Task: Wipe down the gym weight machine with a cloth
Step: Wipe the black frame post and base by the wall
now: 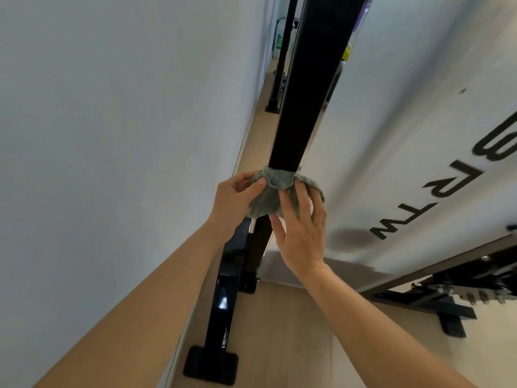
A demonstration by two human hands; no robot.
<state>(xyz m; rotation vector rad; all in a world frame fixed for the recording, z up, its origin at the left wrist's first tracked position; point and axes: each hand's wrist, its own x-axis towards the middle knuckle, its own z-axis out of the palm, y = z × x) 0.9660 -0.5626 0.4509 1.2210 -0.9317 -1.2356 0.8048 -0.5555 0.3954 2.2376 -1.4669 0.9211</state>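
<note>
The cloth (272, 189) is wrapped round the black post (307, 93) of the machine, bunched into a collar partway down it, with its loose ends hanging toward the person. The left hand (237, 197) pinches the left end, thumb pressed onto the fabric and fingers curled behind it. The right hand (302, 233) takes the right end, its fingers (298, 191) spread and only lightly bent over the cloth with the thumb under the lower flap. That looks like the looser hold of the two. The post stands in a narrow gap between the wall (112, 135) and a white lettered panel (419, 121), and it runs down to a glossy foot (211, 365) on the floor (279, 317). The main risk, as I judge it, is the right end slipping free as the collar is drawn along the post, because those fingers are barely closed. The cloth would then drop off one side and wipe only half the post. An uneven pull could also let the collar ride up crooked and skip the far face, which cannot be seen from here. In so tight a gap, knuckles could knock the wall or the panel.
</note>
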